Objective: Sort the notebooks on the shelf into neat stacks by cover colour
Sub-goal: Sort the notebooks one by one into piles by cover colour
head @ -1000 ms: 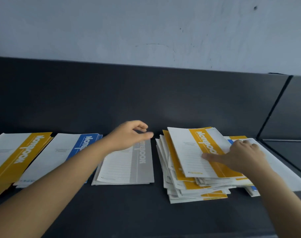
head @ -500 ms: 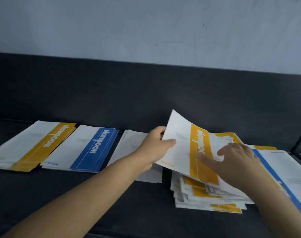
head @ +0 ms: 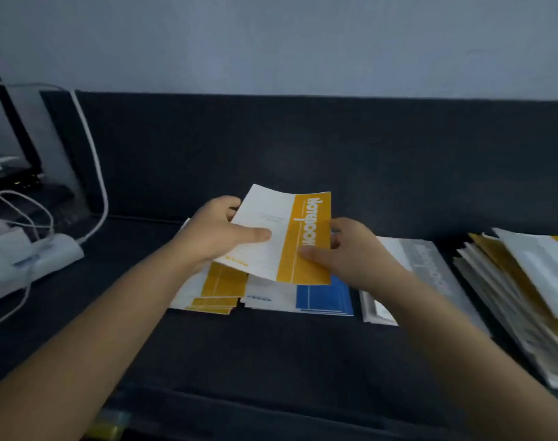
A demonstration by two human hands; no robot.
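Left hand (head: 220,232) and right hand (head: 351,254) both grip one yellow notebook (head: 281,237), mid-sort.
The notebook is held tilted in the air, thumbs on top. The yellow stack (head: 219,289) is under the left hand, the blue stack (head: 322,297) under the right, and the grey stack (head: 430,272) just right of it. Far right on the shelf (head: 271,351) sits a big messy pile (head: 519,281). Three stacks started, probably most sorting left.

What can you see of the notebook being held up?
The held notebook is thin and papery: a white cover with a broad yellow band bearing white "Notebook" lettering. Slightly bowed and tilted, it hangs above the yellow stack and blue stack. The left hand grips its left edge, thumb on top; the right hand pinches the yellow band.
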